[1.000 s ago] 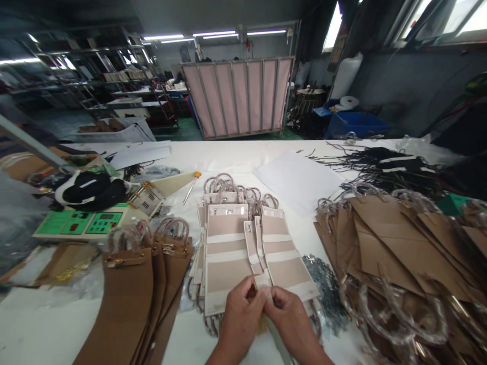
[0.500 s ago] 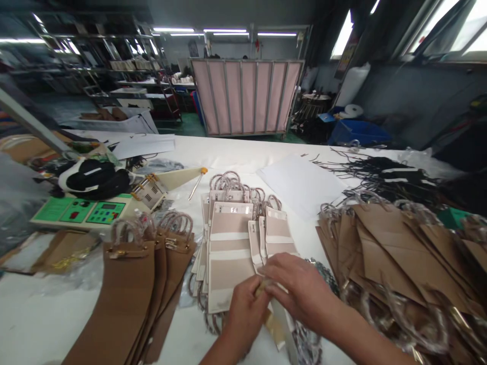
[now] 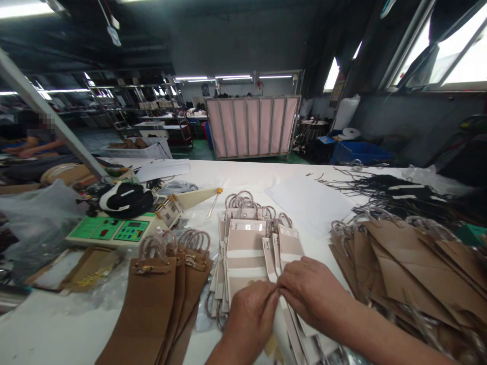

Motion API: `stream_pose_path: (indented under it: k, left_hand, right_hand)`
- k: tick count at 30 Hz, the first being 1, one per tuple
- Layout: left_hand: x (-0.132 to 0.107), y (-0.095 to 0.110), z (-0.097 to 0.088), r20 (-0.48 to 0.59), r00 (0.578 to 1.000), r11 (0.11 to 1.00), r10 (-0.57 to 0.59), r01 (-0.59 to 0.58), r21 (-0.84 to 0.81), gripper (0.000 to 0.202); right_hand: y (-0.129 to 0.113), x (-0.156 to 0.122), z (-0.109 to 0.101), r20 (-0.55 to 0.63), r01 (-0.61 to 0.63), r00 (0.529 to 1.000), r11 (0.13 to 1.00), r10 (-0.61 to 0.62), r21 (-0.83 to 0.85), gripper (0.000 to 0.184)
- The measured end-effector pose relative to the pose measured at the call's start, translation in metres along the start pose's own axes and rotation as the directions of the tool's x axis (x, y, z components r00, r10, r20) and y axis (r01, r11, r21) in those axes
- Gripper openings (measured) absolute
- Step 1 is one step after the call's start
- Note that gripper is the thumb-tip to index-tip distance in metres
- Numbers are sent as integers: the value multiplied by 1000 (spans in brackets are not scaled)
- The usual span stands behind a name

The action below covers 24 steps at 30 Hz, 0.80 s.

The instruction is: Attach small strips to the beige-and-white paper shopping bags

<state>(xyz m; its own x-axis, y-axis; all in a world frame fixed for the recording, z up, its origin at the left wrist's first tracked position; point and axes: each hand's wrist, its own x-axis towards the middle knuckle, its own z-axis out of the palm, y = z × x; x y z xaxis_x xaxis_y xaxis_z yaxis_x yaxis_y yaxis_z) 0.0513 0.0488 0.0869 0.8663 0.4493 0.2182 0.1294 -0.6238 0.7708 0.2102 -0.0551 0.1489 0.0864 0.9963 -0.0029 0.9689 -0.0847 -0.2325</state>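
Left hand (image 3: 249,317), right hand (image 3: 312,289): fingertips together, drawn to one point; whether clamped on anything, cannot tell. Pale beige bag panel (image 3: 246,241): just beyond and left of the fingers, long axis running away from them, nearer the left hand. Narrow beige strips (image 3: 269,259): just beyond. Brown bags (image 3: 152,289): well left. Brown stack (image 3: 395,253): well right.
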Motion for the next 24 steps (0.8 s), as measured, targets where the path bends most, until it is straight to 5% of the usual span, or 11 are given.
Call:
stream_pose_path:
  k: [4,10,15,19,24]
  left_hand:
    - [-4,-17,-21,-74,994,973,77,-59,222,24]
    - [-2,-56,-21,-182,979,973,89,-46,226,24]
    - [6,-94,2,-138,987,978,80,-50,205,21]
    - [15,-124,24,-61,987,989,-147,149,19,25]
    - [17,-153,42,6,949,948,-317,316,-44,31]
  right_hand:
    - [-12,26,11,-103,56,993,998,-52,39,14]
    - [1,68,44,-164,41,986,920,26,391,14]
    - [63,121,80,-156,-126,936,714,315,688,18]
    - [122,170,116,-105,-222,878,591,468,775,21]
    - [159,211,158,-107,-246,865,600,491,761,21]
